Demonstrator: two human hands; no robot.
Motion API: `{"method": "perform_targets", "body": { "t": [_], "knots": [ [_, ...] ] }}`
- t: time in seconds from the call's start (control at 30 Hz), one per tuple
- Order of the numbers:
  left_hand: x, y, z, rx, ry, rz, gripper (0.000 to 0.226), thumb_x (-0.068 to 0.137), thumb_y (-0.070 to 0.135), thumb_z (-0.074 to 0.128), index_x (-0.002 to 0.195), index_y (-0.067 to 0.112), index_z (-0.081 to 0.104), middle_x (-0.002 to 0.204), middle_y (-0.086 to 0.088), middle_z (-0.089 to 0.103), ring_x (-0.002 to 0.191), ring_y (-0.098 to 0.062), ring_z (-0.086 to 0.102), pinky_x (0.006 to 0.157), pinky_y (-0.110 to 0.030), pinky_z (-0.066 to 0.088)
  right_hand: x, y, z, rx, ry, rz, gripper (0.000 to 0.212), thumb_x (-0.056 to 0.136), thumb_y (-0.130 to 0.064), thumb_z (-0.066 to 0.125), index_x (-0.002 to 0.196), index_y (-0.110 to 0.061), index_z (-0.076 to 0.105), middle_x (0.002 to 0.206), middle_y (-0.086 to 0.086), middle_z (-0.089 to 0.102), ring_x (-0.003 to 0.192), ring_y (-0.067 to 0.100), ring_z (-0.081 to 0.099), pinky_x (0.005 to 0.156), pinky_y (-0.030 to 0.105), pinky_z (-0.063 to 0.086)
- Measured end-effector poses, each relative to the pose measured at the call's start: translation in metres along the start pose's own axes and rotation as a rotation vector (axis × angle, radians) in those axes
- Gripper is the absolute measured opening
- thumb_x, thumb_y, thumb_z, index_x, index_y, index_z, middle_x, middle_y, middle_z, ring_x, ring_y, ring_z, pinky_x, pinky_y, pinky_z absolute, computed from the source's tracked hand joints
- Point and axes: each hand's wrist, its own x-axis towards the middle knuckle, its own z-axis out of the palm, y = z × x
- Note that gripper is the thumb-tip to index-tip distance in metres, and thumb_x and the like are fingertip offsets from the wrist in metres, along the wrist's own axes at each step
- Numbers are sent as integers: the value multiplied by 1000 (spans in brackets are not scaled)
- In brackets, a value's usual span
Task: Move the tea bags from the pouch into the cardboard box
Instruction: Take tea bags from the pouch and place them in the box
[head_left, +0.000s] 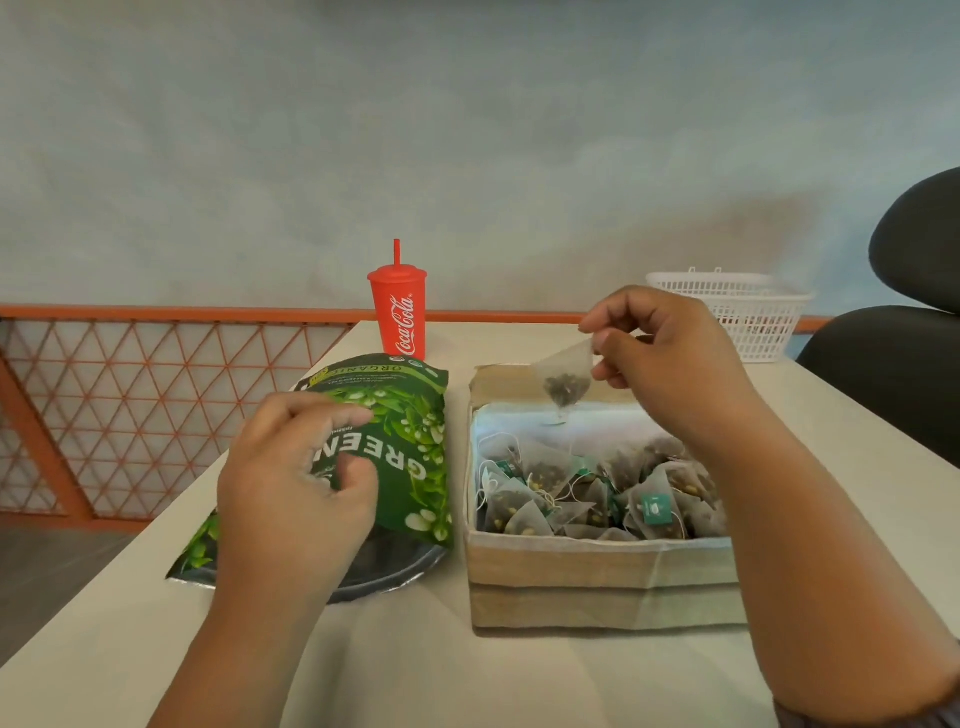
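A green tea pouch (410, 415) lies on the table left of centre, its open mouth toward me. My left hand (296, 478) grips the pouch near its open end, fingers curled over the edge. To the right stands an open cardboard box (597, 577) holding several pyramid tea bags (587, 493) with strings and green tags. My right hand (660, 358) pinches one pyramid tea bag (563, 376) by its top corner, so it hangs above the far part of the box.
A red Coca-Cola cup with a straw (399, 312) stands behind the pouch. At the far right of the table sits a white plastic basket (748, 312). A dark chair (904, 322) is on the right, an orange mesh railing (156, 405) on the left.
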Motion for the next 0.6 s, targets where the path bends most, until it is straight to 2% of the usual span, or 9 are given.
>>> {"method": "perform_targets", "body": {
  "t": [0.1,0.17,0.23,0.3,0.37,0.43,0.53,0.6],
  "knots": [
    [1,-3,-1,129,-113,-65,41,67,-10,58,95,17,71,102,7,49,104,-25,47,77,-30,41,4,17,-2,-133,18,48,27,89,-4,51,75,-26,60,73,-7,62,55,-1,62,61,19,49],
    [2,-6,-4,232,-260,-97,55,65,-9,60,106,27,67,114,8,47,111,-23,37,91,-43,39,6,26,-1,-216,-7,89,27,89,-3,49,77,-25,59,80,-4,63,69,6,64,62,18,44],
    [2,-9,-8,420,-461,-111,70,67,3,63,123,43,50,133,10,35,119,-20,26,98,-45,31,7,33,1,-281,-18,118,27,88,-1,47,80,-23,61,86,-1,65,83,16,62,69,24,43],
    [3,-11,-11,547,-598,-132,78,73,11,60,133,50,30,141,14,19,125,-18,17,99,-43,28,9,33,-1,-273,-13,135,30,88,-1,46,76,-25,60,88,-3,64,88,19,62,76,31,49],
    [4,-14,-11,536,-585,-142,76,75,6,57,135,45,32,142,11,26,124,-20,24,98,-43,32,9,30,-4,-244,-16,143,34,88,-3,47,71,-30,58,84,-8,62,87,20,64,82,38,53],
    [5,-20,-8,434,-499,-133,68,74,-5,56,131,31,49,134,2,44,117,-25,39,95,-45,40,9,28,-6,-223,-32,134,34,88,-4,48,70,-32,57,82,-9,61,87,20,64,84,41,53],
    [6,-23,-4,309,-329,-77,54,71,-15,56,115,16,64,115,-5,60,104,-27,54,89,-38,45,7,21,-4,-186,-51,100,32,88,-6,51,71,-33,58,82,-10,62,87,15,62,86,38,51],
    [5,-19,-4,234,-208,-38,45,71,-16,58,105,11,69,103,-5,64,95,-27,59,86,-34,44,3,11,1,-151,-88,51,28,88,-8,54,74,-31,61,79,-15,61,80,5,58,83,30,50]
  ]
}}
